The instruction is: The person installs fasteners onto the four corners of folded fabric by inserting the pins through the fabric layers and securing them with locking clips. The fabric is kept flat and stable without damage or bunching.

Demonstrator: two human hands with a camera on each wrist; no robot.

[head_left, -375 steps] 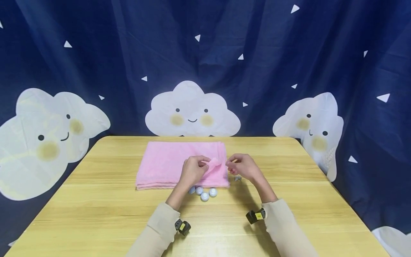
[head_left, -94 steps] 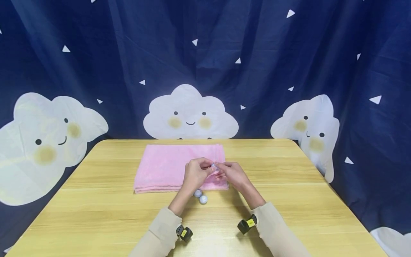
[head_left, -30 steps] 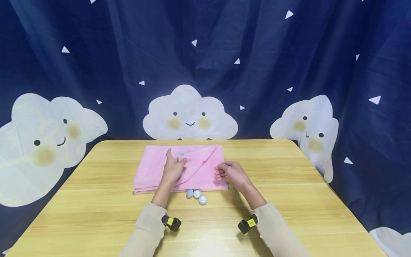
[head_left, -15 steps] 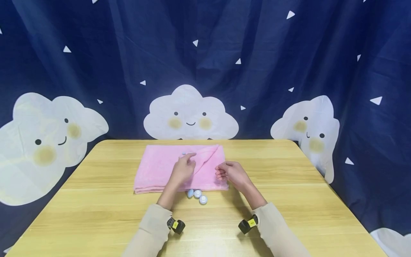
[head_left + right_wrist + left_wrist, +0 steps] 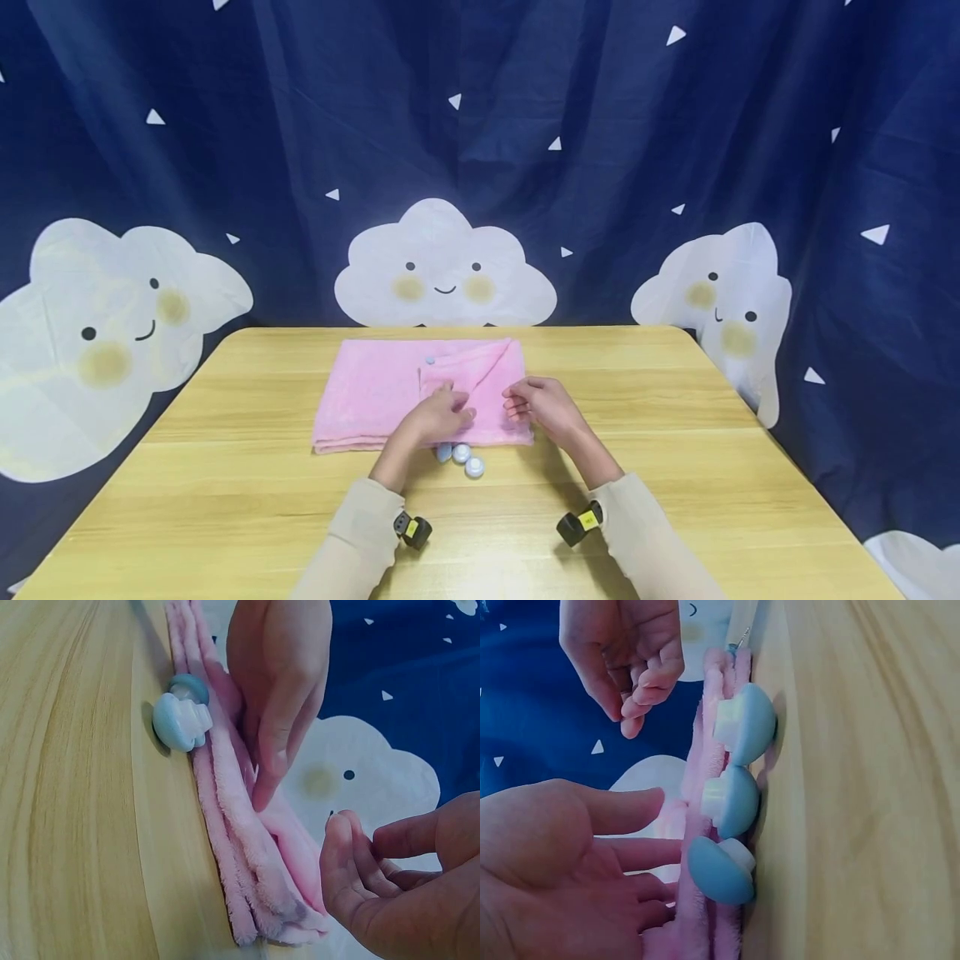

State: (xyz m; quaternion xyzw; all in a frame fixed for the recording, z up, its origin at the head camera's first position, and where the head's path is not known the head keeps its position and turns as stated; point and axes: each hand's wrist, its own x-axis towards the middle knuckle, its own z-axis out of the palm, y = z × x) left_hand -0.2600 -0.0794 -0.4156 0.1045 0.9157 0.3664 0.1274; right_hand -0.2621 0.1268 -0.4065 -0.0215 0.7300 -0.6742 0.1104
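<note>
I see the left hand [image 5: 438,417], fingers loosely extended and ungripping, over the folded pink cloth [image 5: 363,392] toward the counter's [image 5: 225,492] far edge, three blue mushroom-shaped pieces [image 5: 461,453] along its near side, and the right hand [image 5: 549,408], fingers loosely curled around nothing, by its right edge.

Light-brown wood-grain table [image 5: 247,508], rounded far corners. Dark-blue fabric curtain [image 5: 600,108] hangs in folds behind and beside table. White smiling cloud-shaped prints [image 5: 444,242] sit behind table, also left and right; small white triangular prints [image 5: 877,234] higher up. Glare on table's near part.
</note>
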